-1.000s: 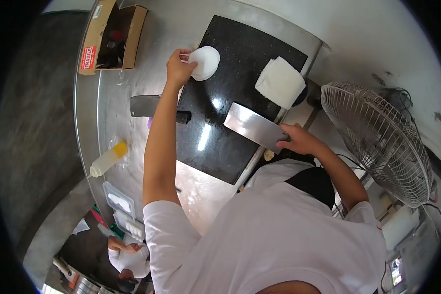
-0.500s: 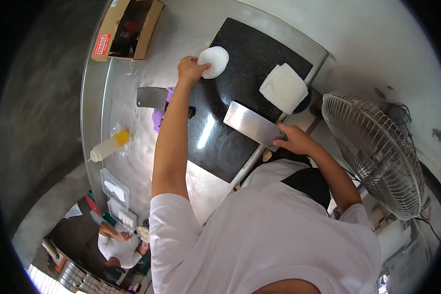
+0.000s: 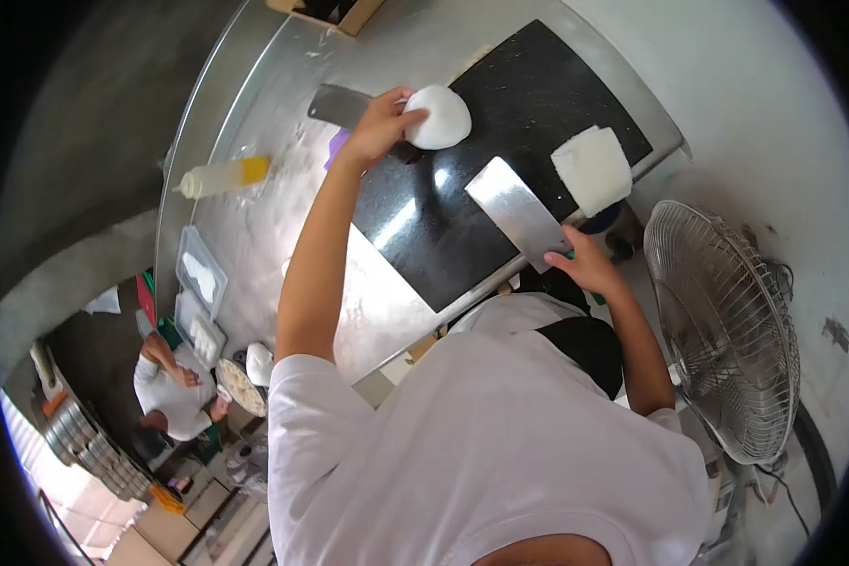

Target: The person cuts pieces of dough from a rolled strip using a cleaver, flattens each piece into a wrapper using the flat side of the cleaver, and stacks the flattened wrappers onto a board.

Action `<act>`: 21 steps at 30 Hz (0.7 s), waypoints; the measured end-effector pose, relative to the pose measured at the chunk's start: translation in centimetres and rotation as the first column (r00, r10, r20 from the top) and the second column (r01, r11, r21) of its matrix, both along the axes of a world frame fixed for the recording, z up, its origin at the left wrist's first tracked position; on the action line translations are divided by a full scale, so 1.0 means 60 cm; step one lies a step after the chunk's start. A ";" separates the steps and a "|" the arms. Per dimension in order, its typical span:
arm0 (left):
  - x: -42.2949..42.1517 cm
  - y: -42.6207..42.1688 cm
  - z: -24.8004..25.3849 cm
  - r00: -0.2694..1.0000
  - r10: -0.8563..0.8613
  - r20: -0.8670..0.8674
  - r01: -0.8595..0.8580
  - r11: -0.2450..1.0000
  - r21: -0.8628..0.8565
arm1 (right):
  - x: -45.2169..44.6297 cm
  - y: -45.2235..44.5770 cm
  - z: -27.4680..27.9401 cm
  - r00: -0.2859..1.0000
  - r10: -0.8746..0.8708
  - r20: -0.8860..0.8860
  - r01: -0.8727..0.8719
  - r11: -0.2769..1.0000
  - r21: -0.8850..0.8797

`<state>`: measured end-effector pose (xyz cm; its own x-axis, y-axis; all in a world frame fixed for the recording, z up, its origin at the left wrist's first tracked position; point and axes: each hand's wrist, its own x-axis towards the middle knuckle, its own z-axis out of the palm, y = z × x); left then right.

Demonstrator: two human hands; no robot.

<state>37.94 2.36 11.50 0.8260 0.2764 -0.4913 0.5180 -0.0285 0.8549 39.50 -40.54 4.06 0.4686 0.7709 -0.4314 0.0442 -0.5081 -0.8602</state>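
My left hand pinches a round white dough wrapper between thumb and fingers, over the far left edge of a black board. With its fingers around the handle, my right hand grips a cleaver; the broad blade lies over the board's near part. Behind my left hand is a second cleaver, its handle partly hidden by my hand and wrist. A purple cloth shows beside that wrist. To the right, a folded white towel rests at the board's edge.
On the metal counter lies a squeeze bottle of yellow liquid. A cardboard box stands at the top edge. Plastic trays are at lower left, near a co-worker. A caged fan stands at right.
The view has turned and shifted, so the box is mostly out of frame. My left hand has drawn the wrapper toward the second cleaver; my right hand keeps its cleaver, now angled more steeply.
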 end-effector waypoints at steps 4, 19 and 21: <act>-0.161 0.065 -0.025 0.994 0.081 -0.080 -0.088 0.992 -0.086 | -0.005 0.009 0.015 0.999 -0.011 0.040 0.010 1.000 0.022; -0.451 0.047 -0.115 0.863 0.505 -0.018 -0.384 0.679 0.625 | -0.064 0.049 0.068 0.994 0.076 0.084 -0.068 0.994 -0.087; -0.517 0.009 -0.130 0.711 0.687 0.152 -0.234 0.027 0.972 | -0.093 0.050 0.056 0.991 0.057 0.121 -0.051 0.997 -0.053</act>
<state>6.92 2.91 3.70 0.1964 0.9317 0.3056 0.9420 -0.2658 0.2049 33.94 -37.54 7.42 0.4785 0.7755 -0.4118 0.1764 -0.5444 -0.8201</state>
